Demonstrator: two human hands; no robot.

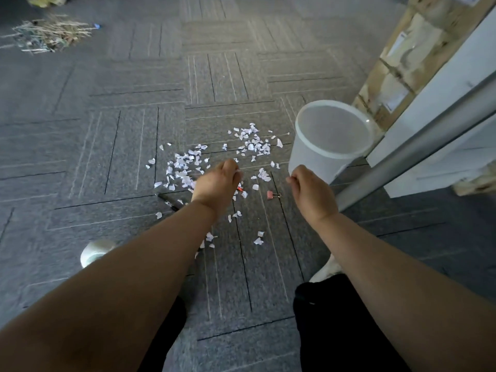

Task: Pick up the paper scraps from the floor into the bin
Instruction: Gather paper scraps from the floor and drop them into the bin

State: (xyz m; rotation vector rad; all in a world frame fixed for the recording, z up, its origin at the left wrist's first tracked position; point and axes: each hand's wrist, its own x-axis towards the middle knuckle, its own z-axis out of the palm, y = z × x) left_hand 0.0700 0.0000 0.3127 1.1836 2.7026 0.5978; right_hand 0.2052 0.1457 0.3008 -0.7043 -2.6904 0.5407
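Note:
Several white paper scraps (185, 167) lie scattered on the grey carpet, with a second cluster (252, 142) nearer the bin. The white round bin (308, 158) stands upright at the right, and I see nothing inside it. My left hand (218, 183) hovers over the scraps, back up and fingers curled downward; the palm is hidden, so whether it holds anything is unclear. My right hand (312, 191) is beside the bin's lower wall, thumb and fingers pinched together with nothing visible between them.
A pink binder clip (271, 194), a small red item (239, 187) and a black pen (167, 201) lie among the scraps. A tape roll (94, 253) sits at the left. A pile of sticks (51, 34) lies far left. Cardboard boxes (397, 63) and a metal rail (429, 135) stand at the right.

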